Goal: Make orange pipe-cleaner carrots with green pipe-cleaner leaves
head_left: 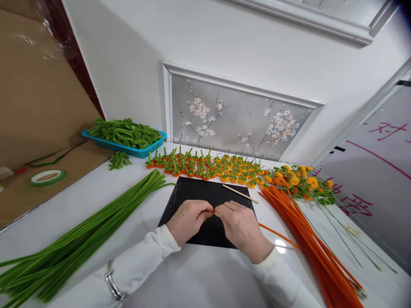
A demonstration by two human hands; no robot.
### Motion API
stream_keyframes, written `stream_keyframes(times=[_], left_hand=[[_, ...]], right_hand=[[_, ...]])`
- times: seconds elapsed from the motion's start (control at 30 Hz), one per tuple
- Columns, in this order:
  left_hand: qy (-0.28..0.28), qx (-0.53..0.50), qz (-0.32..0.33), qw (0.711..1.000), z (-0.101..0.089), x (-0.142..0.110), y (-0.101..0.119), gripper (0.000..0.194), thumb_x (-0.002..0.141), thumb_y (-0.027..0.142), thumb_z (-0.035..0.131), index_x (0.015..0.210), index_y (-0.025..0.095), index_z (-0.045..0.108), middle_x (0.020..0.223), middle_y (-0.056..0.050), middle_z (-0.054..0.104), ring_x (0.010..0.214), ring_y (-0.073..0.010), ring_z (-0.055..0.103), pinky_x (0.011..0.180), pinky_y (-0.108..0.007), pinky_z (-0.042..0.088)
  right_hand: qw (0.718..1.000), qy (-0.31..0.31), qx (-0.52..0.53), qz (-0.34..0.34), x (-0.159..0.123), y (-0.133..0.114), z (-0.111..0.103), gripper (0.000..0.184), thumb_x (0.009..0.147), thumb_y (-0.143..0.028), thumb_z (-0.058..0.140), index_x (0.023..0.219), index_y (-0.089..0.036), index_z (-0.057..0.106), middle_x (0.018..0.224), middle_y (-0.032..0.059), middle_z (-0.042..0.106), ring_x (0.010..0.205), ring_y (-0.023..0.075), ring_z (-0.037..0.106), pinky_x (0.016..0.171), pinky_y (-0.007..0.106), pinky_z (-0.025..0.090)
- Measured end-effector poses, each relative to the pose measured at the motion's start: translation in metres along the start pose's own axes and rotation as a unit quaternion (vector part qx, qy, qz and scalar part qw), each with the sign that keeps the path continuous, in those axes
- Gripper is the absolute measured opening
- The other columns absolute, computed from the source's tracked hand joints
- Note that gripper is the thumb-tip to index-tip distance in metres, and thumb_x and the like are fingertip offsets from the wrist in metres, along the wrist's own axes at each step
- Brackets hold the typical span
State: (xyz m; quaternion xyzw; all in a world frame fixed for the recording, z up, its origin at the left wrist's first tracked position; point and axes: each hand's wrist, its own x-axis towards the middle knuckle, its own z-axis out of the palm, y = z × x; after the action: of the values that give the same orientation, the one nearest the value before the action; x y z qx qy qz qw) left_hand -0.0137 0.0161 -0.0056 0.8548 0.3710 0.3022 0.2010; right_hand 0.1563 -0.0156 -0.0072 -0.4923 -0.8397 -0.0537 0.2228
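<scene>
Over a black mat (pixel 208 237), my left hand (pixel 189 219) and my right hand (pixel 240 224) meet with fingertips nearly touching. Both are closed in a pinch on an orange pipe cleaner (pixel 278 234). A small orange bit of it shows between the fingertips, and a long tail runs out to the right from beneath my right hand. The rest is hidden by the fingers. Just behind my hands, a thin wooden stick (pixel 240 193) lies across the mat's far right corner.
Green pipe cleaners (pixel 93 229) lie left, an orange bundle (pixel 308 239) right. Behind the mat stand rows of small orange and yellow pieces with green stems (pixel 202 164). A blue tray (pixel 138 150) of green pieces, green tape (pixel 48 176) and yellow-orange flowers (pixel 293 182) are around.
</scene>
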Motion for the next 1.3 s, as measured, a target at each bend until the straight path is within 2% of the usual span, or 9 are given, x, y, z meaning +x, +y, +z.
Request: stream_keyframes(times=[0.1, 0.27, 0.43, 0.53, 0.77, 0.87, 1.03, 1.13, 1.3], left_hand=[[0.039, 0.142, 0.107, 0.983, 0.001, -0.002, -0.003, 0.018, 0.085, 0.011, 0.045, 0.075, 0.015, 0.059, 0.07, -0.002, 0.063, 0.065, -0.0139, 0.056, 0.062, -0.026, 0.038], [0.035, 0.265, 0.218, 0.939, 0.003, -0.002, -0.004, 0.026, 0.087, 0.008, 0.037, 0.072, 0.016, 0.056, 0.066, -0.002, 0.06, 0.062, -0.0145, 0.053, 0.062, -0.029, 0.035], [-0.045, 0.038, 0.031, 0.998, 0.004, 0.0, -0.003, 0.016, 0.087, 0.021, 0.045, 0.082, 0.017, 0.06, 0.068, 0.0, 0.064, 0.054, -0.0106, 0.054, 0.055, -0.023, 0.038], [-0.099, -0.127, -0.1, 0.982, -0.001, 0.002, -0.007, 0.019, 0.085, 0.028, 0.048, 0.091, 0.016, 0.061, 0.066, 0.002, 0.065, 0.048, -0.0086, 0.051, 0.051, -0.02, 0.038], [-0.053, -0.084, -0.12, 0.988, -0.023, 0.008, -0.029, 0.025, 0.082, 0.033, 0.048, 0.08, 0.017, 0.067, 0.066, 0.0, 0.067, 0.061, -0.0129, 0.057, 0.061, -0.022, 0.041], [-0.007, -0.071, -0.125, 0.99, -0.027, 0.009, -0.039, 0.025, 0.081, 0.033, 0.049, 0.078, 0.016, 0.067, 0.07, -0.001, 0.068, 0.066, -0.0145, 0.06, 0.065, -0.023, 0.042], [0.015, -0.081, -0.125, 0.989, -0.022, 0.009, -0.042, 0.024, 0.081, 0.033, 0.05, 0.075, 0.016, 0.066, 0.069, -0.001, 0.067, 0.067, -0.0148, 0.06, 0.066, -0.023, 0.043], [-0.002, -0.077, -0.113, 0.991, -0.017, 0.007, -0.037, 0.024, 0.081, 0.032, 0.05, 0.073, 0.016, 0.066, 0.068, 0.0, 0.066, 0.065, -0.014, 0.059, 0.064, -0.022, 0.042], [-0.009, -0.077, -0.111, 0.991, -0.009, 0.007, -0.036, 0.026, 0.082, 0.034, 0.048, 0.078, 0.016, 0.067, 0.069, -0.001, 0.066, 0.061, -0.0133, 0.056, 0.06, -0.022, 0.042]], right_hand=[[0.994, -0.025, 0.082, 0.071, 0.001, -0.001, -0.002, 0.022, 0.086, -0.013, 0.043, 0.071, -0.019, 0.058, 0.063, -0.0003, 0.059, 0.059, 0.012, 0.052, 0.055, 0.022, 0.031], [0.934, -0.139, 0.299, 0.137, 0.002, 0.006, 0.0, 0.024, 0.084, -0.013, 0.041, 0.068, -0.017, 0.058, 0.053, -0.0033, 0.057, 0.05, 0.0086, 0.05, 0.051, 0.017, 0.033], [0.987, -0.103, 0.022, 0.125, 0.0, -0.001, -0.02, 0.02, 0.083, -0.013, 0.047, 0.072, -0.021, 0.061, 0.064, 0.0, 0.062, 0.058, 0.012, 0.055, 0.051, 0.024, 0.025], [0.981, -0.061, -0.148, 0.113, -0.002, -0.006, -0.05, 0.019, 0.08, -0.009, 0.052, 0.073, -0.023, 0.061, 0.068, 0.0011, 0.063, 0.066, 0.0162, 0.056, 0.054, 0.028, 0.023], [0.945, 0.025, -0.289, 0.153, -0.016, 0.04, -0.1, 0.013, 0.083, -0.019, 0.055, 0.082, -0.028, 0.065, 0.074, 0.0006, 0.067, 0.077, 0.0199, 0.056, 0.064, 0.032, 0.026], [0.942, 0.051, -0.282, 0.176, -0.029, 0.079, -0.09, 0.021, 0.087, -0.02, 0.049, 0.089, -0.029, 0.067, 0.083, 0.0013, 0.07, 0.079, 0.0198, 0.059, 0.066, 0.031, 0.03], [0.951, -0.015, -0.221, 0.214, -0.047, 0.123, -0.061, 0.023, 0.089, -0.028, 0.047, 0.087, -0.031, 0.07, 0.087, 0.0018, 0.072, 0.085, 0.023, 0.061, 0.07, 0.033, 0.035], [0.958, -0.007, -0.19, 0.213, -0.04, 0.114, -0.051, 0.021, 0.088, -0.031, 0.049, 0.093, -0.03, 0.069, 0.098, 0.0033, 0.069, 0.095, 0.0251, 0.058, 0.073, 0.035, 0.036], [0.994, 0.022, -0.054, 0.093, -0.002, 0.055, -0.03, 0.026, 0.087, -0.032, 0.053, 0.112, -0.027, 0.061, 0.114, 0.0055, 0.062, 0.103, 0.02, 0.055, 0.084, 0.033, 0.036]])
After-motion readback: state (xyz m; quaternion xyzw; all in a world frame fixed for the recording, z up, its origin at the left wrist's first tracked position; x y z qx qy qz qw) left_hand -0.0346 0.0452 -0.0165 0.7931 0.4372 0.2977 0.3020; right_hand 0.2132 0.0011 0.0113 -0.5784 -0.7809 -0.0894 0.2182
